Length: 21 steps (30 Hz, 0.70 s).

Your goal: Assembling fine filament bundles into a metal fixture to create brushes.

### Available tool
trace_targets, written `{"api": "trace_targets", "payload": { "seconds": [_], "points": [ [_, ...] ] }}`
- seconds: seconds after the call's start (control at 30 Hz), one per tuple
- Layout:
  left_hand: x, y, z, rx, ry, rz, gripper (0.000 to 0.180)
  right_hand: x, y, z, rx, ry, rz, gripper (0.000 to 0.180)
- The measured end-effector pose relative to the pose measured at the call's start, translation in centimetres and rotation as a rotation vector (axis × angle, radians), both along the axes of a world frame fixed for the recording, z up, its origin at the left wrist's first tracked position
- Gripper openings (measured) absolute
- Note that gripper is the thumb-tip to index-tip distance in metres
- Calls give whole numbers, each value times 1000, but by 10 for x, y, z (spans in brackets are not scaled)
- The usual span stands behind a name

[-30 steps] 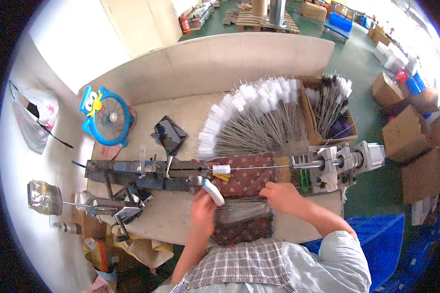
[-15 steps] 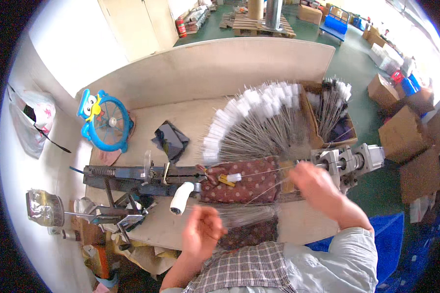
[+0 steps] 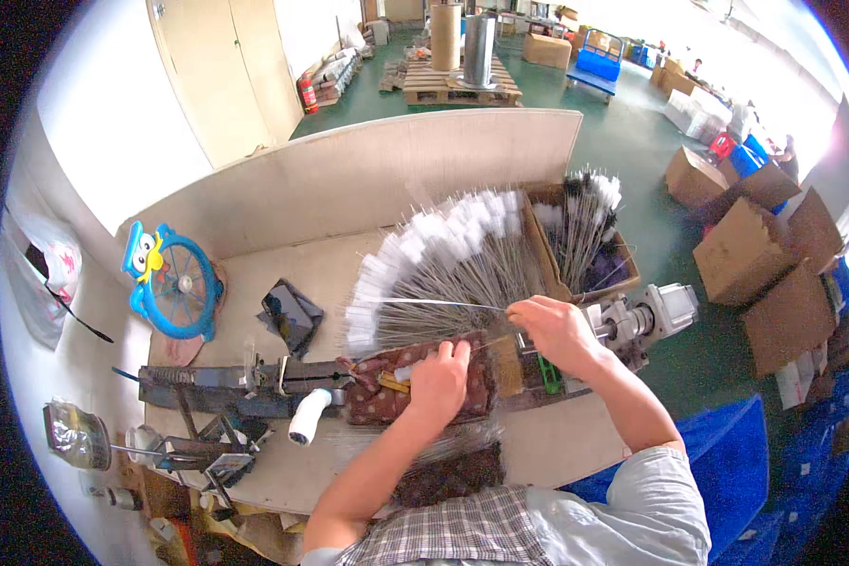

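My right hand pinches one end of a thin metal wire, which stretches left across a fanned pile of white-headed wire brushes. Whether that wire ends in a brush head cannot be made out. My left hand rests over a brown polka-dot cloth, its fingers curled downward; what is under the fingertips is hidden. Just left of it a small white brush head and a yellow piece lie on the cloth. A white curved tube stands beside the cloth.
A metal machine unit stands right of my right hand; a long rail fixture extends left. Behind are an open carton of brushes, a blue toy-like fan and a low board. A blue bin is at lower right.
My left hand has moved up and right onto the cloth. My right hand now holds a wire over the brush pile. The whole view has shifted, with the bench appearing lower and further left.
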<state>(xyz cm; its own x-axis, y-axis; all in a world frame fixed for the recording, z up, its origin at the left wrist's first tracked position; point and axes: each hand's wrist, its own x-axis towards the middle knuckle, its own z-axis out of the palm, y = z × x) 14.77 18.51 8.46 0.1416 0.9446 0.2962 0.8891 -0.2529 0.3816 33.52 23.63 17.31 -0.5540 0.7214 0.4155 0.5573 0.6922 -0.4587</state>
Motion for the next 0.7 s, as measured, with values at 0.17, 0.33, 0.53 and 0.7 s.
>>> {"api": "trace_targets", "payload": {
  "seconds": [0.17,0.33,0.53,0.7],
  "points": [
    [-29,34,2,134,444,47,9,-2,5,-16,-135,-250,43,13],
    [-48,25,16,251,506,196,20,-26,10,-3,-135,-82,312,13],
    [-64,-86,9,20,-206,128,23,-117,9,-23,89,101,563,15],
    [-97,-132,-3,-318,-940,511,27,-165,-2,-51,148,22,471,17]
  ]
}}
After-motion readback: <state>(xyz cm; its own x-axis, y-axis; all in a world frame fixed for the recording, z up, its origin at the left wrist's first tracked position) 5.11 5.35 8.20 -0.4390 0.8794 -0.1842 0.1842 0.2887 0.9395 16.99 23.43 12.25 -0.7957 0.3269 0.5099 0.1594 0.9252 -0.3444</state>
